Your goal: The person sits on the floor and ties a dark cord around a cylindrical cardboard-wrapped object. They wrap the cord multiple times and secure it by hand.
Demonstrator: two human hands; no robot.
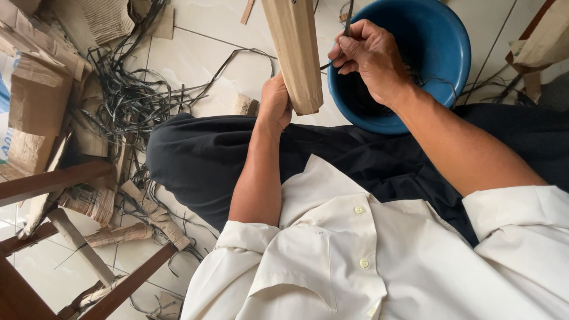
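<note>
The left hand [275, 104] is wrapped around the lower end of a long flat tube of folded brown cardboard [294, 50], fingers closed on its far side, holding it tilted upward over the lap; the tube's cut lower edge sits just beside the wrist. The right hand [370, 56] is closed in a pinch on a thin dark strip [347, 24], which runs up between thumb and fingers and out past the top edge; a further length of the strip passes from the hand toward the cardboard tube. This hand hangs over the rim of a round blue plastic basin [450, 47], whose inside holds a dark mass of similar strips; the basin rests against the person's black trousers [201, 160]. The person wears a cream buttoned shirt [355, 255] with short sleeves. On the pale tiled floor [195, 59] to the left lies a tangle of loose dark strips [127, 101] among torn pieces of brown cardboard [35, 101]; dark wooden furniture legs [53, 178] cross the lower left corner.
</note>
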